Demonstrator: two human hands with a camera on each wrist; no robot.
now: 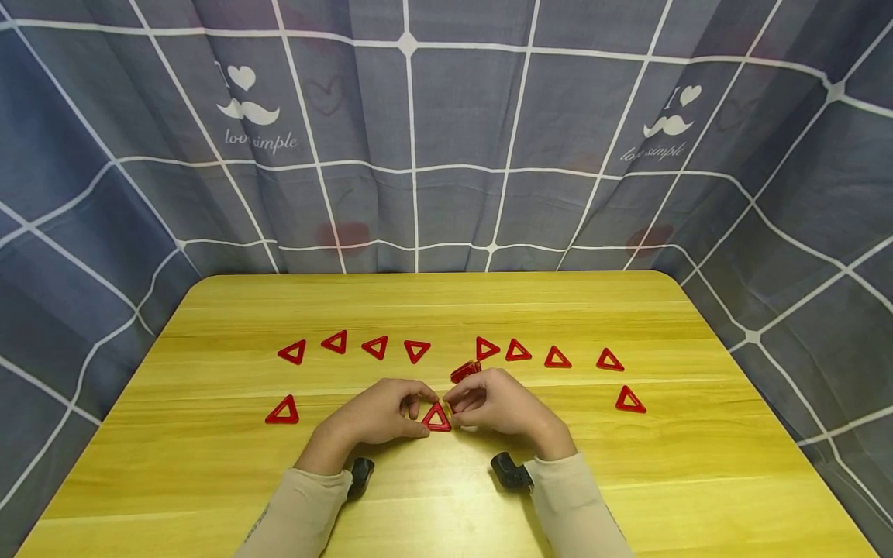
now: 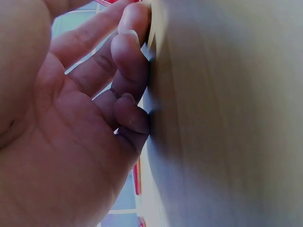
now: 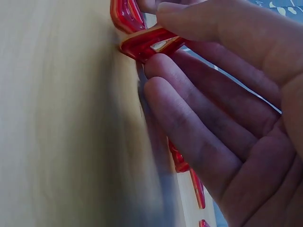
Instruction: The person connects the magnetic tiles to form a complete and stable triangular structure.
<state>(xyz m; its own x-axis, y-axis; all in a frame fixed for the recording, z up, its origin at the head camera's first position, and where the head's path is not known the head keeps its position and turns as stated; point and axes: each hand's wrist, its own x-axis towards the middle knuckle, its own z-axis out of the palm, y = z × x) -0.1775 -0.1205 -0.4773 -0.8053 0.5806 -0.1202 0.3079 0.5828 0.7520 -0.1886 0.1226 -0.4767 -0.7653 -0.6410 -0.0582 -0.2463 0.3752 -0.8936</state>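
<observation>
Two bare hands meet close over the table. Thumb and forefinger of the left hand (image 1: 380, 413) pinch a red open-centred triangle tile (image 1: 439, 428) at its left corner and top. Its other fingers curl down to the tabletop in the left wrist view. A second red triangle tile (image 3: 138, 46) is gripped by the right hand (image 1: 504, 404) between thumb and fingers, tilted up from the table. In the right wrist view its end overlaps the first tile; from the head it is mostly hidden behind the fingers.
Just beyond the right hand lies a small pile of red tiles (image 1: 465, 372). Several single triangle tiles spread in a loose row across the wooden table (image 1: 446, 310), with one tile (image 1: 282, 419) nearer at left and another (image 1: 631, 409) at right. A grid-patterned curtain (image 1: 453, 108) surrounds the table.
</observation>
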